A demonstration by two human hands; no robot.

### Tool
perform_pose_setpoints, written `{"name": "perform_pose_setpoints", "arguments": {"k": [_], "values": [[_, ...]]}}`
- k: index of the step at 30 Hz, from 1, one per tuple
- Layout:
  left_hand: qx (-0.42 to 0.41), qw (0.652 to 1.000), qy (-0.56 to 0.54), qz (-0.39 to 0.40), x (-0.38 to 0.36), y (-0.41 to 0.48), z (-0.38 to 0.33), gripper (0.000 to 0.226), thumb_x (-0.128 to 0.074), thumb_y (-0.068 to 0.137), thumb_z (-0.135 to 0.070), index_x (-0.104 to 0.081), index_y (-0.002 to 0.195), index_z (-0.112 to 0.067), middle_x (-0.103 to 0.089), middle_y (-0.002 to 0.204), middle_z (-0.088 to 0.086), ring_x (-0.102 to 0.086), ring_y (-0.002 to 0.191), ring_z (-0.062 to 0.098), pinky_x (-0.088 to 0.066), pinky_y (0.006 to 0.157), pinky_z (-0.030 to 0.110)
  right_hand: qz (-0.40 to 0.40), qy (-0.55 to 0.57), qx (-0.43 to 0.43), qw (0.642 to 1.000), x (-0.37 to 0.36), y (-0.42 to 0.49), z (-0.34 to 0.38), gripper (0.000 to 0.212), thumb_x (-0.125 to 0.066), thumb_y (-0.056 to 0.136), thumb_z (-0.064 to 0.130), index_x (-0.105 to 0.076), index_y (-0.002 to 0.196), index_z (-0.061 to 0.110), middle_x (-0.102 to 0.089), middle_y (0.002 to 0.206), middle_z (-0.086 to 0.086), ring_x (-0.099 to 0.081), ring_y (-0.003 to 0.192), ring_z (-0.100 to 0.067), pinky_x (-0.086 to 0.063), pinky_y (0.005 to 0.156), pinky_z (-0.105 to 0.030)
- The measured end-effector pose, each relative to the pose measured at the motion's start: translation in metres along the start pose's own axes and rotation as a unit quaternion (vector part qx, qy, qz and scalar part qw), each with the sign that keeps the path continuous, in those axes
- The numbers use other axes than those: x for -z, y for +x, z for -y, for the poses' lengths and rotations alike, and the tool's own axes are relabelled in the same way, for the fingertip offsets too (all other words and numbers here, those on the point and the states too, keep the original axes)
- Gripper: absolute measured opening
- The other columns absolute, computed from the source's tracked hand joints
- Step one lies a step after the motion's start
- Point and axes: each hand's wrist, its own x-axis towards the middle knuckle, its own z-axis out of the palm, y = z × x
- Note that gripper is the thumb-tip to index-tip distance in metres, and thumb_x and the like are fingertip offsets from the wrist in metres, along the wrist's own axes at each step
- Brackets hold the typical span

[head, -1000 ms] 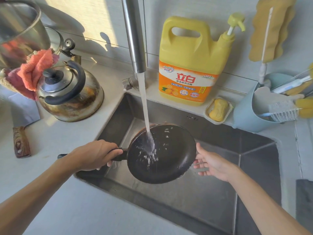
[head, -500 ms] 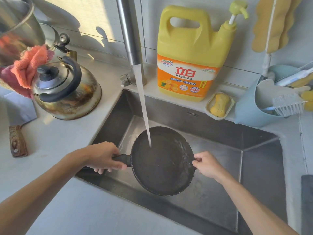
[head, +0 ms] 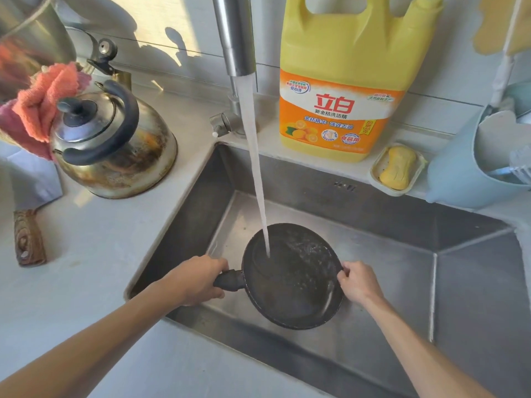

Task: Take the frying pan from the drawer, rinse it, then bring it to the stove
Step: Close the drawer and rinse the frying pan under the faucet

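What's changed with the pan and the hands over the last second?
The right hand, open beside the frying pan a second ago, has closed on its right rim. The pan has tilted from steeply angled to flatter, so the water stream now lands on its upper left part. Unchanged: the left hand grips the handle, the tap runs, and the pan stays over the sink.

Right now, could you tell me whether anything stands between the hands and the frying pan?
Nothing does: the left hand grips the handle and the right hand holds the opposite rim of the frying pan, under the running water over the sink.
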Motion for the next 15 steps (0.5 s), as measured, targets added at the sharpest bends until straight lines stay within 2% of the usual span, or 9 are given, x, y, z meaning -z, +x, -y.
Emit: {"name": "perform_pose_setpoints", "arguments": {"k": [2, 4, 6, 7, 9, 11, 15], "values": [[0.001, 1.000, 0.010, -0.001, -0.006, 0.010, 0.003, 0.043, -0.081, 0.097, -0.032, -0.058, 0.133, -0.028, -0.062, 0.106, -0.007, -0.066, 0.092, 0.016, -0.053, 0.081, 0.028, -0.029, 0.011, 0.014, 0.999, -0.009, 0.001, -0.004, 0.019, -0.060, 0.094, 0.010, -0.070, 0.079, 0.006, -0.069, 0.069, -0.011, -0.065, 0.074, -0.040, -0.057, 0.066, -0.044], [-0.006, 0.999, 0.036, -0.005, -0.011, 0.022, 0.003, 0.039, -0.078, 0.096, -0.028, -0.056, 0.129, -0.025, -0.060, 0.102, -0.004, -0.062, 0.089, 0.020, -0.046, 0.076, 0.030, -0.061, 0.020, 0.025, 0.998, -0.015, 0.002, -0.008, 0.018, -0.058, 0.094, 0.006, -0.070, 0.080, 0.007, -0.065, 0.068, -0.009, -0.061, 0.071, -0.037, -0.050, 0.063, -0.042], [-0.009, 0.997, 0.075, -0.006, -0.017, 0.034, 0.000, 0.036, -0.073, 0.096, -0.026, -0.055, 0.126, -0.019, -0.061, 0.101, 0.002, -0.062, 0.089, 0.026, -0.047, 0.075, 0.034, -0.095, 0.029, 0.031, 0.995, -0.019, 0.006, -0.011, 0.023, -0.058, 0.095, 0.005, -0.064, 0.074, 0.012, -0.059, 0.071, -0.011, -0.056, 0.072, -0.038, -0.044, 0.065, -0.038], [-0.007, 0.995, 0.095, -0.006, -0.021, 0.040, -0.001, 0.036, -0.071, 0.096, -0.026, -0.057, 0.126, -0.016, -0.064, 0.103, 0.005, -0.064, 0.091, 0.029, -0.050, 0.076, 0.037, -0.109, 0.034, 0.033, 0.993, -0.019, 0.008, -0.012, 0.022, -0.059, 0.096, 0.005, -0.067, 0.077, 0.013, -0.060, 0.075, -0.014, -0.058, 0.075, -0.040, -0.046, 0.068, -0.040], [-0.004, 0.991, 0.134, -0.003, -0.028, 0.050, -0.001, 0.034, -0.069, 0.096, -0.028, -0.060, 0.127, -0.015, -0.070, 0.112, 0.011, -0.070, 0.101, 0.035, -0.057, 0.084, 0.042, -0.133, 0.033, 0.040, 0.990, -0.017, 0.010, -0.014, 0.021, -0.060, 0.099, 0.007, -0.080, 0.104, 0.010, -0.068, 0.090, -0.019, -0.066, 0.090, -0.043, -0.054, 0.080, -0.044], [-0.003, 0.986, 0.167, 0.005, -0.035, 0.058, -0.003, 0.035, -0.068, 0.098, -0.032, -0.062, 0.128, -0.016, -0.071, 0.119, 0.012, -0.071, 0.108, 0.037, -0.056, 0.089, 0.044, -0.140, 0.026, 0.046, 0.989, -0.014, 0.011, -0.016, 0.031, -0.060, 0.102, 0.009, -0.079, 0.127, 0.014, -0.070, 0.100, -0.017, -0.068, 0.100, -0.043, -0.056, 0.087, -0.045], [-0.001, 0.986, 0.167, 0.015, -0.038, 0.069, -0.005, 0.041, -0.074, 0.095, -0.040, -0.065, 0.128, -0.017, -0.072, 0.122, 0.012, -0.071, 0.113, 0.038, -0.054, 0.087, 0.041, -0.126, 0.032, 0.070, 0.989, -0.011, 0.009, -0.024, 0.038, -0.059, 0.106, 0.010, -0.071, 0.142, 0.014, -0.063, 0.100, -0.010, -0.067, 0.103, -0.041, -0.054, 0.089, -0.045]]}}
